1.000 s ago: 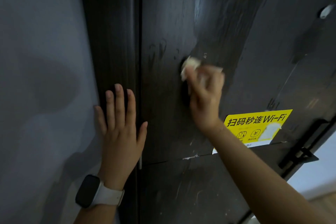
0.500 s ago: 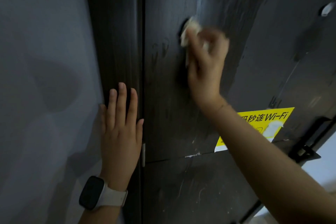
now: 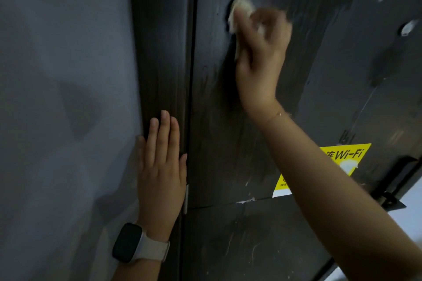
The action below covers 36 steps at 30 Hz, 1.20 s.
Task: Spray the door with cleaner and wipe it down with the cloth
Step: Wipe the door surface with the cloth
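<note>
A: Far left, grey wall (image 3: 57, 98). Left hand (image 3: 161, 173) flat on the door frame (image 3: 159, 52), fingers straight and together, holding nothing. Watch (image 3: 127, 243) on that wrist.

B: Door?

A: Door (image 3: 217, 132) just right of the frame, dark, streaky. Right hand (image 3: 260, 52) up high, fingers curled round the cloth (image 3: 239, 7), pressing it to the panel.

B: Cloth shape?

A: Blurred, looks crumpled, pale edge poking out past the fingers.

B: Further right?

A: Yellow Wi-Fi sticker (image 3: 347, 157), partly behind the right forearm. Black latch (image 3: 388, 198) at the door edge.
</note>
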Tool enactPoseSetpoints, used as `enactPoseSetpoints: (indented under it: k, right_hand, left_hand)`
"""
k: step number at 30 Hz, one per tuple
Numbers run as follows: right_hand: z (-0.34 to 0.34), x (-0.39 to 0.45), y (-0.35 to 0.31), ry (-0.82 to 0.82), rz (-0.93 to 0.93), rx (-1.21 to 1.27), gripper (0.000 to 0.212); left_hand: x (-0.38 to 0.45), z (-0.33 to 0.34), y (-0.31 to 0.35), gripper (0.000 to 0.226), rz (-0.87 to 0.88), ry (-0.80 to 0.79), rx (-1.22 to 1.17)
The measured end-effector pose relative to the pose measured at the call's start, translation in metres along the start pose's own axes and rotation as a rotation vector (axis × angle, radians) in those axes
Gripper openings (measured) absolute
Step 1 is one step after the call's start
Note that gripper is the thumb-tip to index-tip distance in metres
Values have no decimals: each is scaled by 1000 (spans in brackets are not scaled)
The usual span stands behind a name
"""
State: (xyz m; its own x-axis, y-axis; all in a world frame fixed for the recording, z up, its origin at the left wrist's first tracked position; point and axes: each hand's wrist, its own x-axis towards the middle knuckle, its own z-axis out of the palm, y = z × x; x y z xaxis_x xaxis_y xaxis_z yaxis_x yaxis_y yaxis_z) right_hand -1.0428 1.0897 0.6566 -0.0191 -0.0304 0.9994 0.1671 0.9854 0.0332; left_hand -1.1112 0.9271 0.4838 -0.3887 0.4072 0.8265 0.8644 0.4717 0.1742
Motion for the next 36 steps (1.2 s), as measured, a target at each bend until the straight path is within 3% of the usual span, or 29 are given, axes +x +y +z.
enactPoseSetpoints:
  k: [4,7,13,17,20,27,36]
  right_hand:
    - [-10,-83,-4,-290,-166,40,39]
    - [-15,-72,1,-357,-199,44,39]
    - [1,50,9,-30,-156,-27,31]
    - [1,-2,-1,-133,-166,64,45]
    - [-5,-4,-5,-188,-125,89,37]
    - [20,73,-19,17,-116,44,29]
    - [-4,-135,-20,-435,-218,116,39]
  left_hand:
    - [-1,3,-1,72,-1,13,-24]
    - [0,3,0,67,-7,6,-38]
    - [-1,1,0,69,-6,-19,-77]
    - [0,6,-4,69,12,3,-79]
    - [1,9,-4,68,18,19,-91]
    - [1,7,-5,67,28,19,-132]
    - [1,10,-15,69,71,29,-174]
